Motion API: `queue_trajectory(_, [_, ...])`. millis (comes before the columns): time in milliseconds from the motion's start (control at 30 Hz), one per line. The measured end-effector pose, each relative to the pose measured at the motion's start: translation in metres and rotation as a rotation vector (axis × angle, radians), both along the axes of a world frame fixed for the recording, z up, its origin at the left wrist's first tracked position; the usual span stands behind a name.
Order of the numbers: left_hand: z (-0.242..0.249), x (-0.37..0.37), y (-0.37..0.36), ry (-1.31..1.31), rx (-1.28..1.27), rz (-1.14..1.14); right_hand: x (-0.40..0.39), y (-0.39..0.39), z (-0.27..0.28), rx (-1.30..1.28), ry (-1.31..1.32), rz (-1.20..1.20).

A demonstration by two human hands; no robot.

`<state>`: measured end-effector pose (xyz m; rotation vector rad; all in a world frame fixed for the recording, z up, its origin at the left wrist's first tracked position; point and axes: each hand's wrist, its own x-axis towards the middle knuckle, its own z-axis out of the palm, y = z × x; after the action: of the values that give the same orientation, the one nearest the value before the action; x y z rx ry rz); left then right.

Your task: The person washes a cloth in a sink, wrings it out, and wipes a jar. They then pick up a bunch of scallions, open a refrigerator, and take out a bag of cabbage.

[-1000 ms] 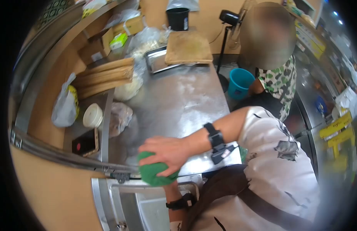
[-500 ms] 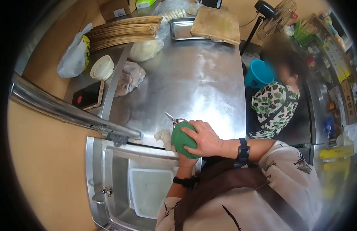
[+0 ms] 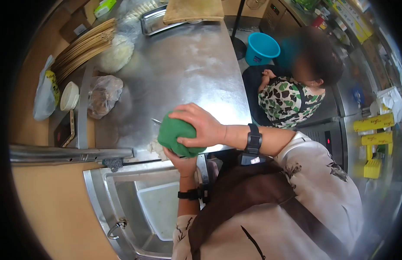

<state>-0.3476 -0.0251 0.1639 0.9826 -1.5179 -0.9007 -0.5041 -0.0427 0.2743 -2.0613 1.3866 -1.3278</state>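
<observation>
A green bundle [image 3: 170,133] is gripped from above by the right hand [image 3: 201,126] and met below by the partly hidden left hand [image 3: 182,163], near the tabletop's [image 3: 188,65] sink-side edge.

Bright | white glare on steel table [image 3: 209,89] | edges curved, black | right side hazy

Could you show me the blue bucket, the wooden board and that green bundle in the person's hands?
Blue bucket [image 3: 253,57]: head view, outer wall.
Wooden board [image 3: 194,11]: head view, flat top face.
Green bundle [image 3: 171,134]: head view, uncovered middle.
</observation>
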Motion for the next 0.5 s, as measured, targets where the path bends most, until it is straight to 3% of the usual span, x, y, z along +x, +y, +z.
queue_trajectory(67, [0.0,0.004,0.003,0.013,0.075,-0.003,-0.009,-0.011,-0.003,-0.029,-0.088,-0.067])
queue_trajectory(167, [0.001,0.012,0.009,-0.14,0.069,0.016,-0.02,-0.035,-0.005,0.167,-0.353,-0.177])
queue_trajectory(267, [-0.002,0.028,0.011,-0.163,-0.002,-0.021,-0.031,-0.08,-0.035,0.193,-0.416,-0.353])
queue_trajectory(300, [-0.006,0.036,0.009,-0.175,-0.032,-0.031,-0.039,-0.091,-0.047,0.242,-0.313,-0.367])
queue_trajectory(433, [-0.041,0.07,0.009,-0.66,-0.136,0.142,-0.056,-0.101,-0.091,0.469,-0.062,-0.475])
queue_trajectory(500, [-0.046,0.07,-0.005,-0.86,-0.147,0.237,-0.067,-0.092,-0.102,0.411,-0.273,-0.337])
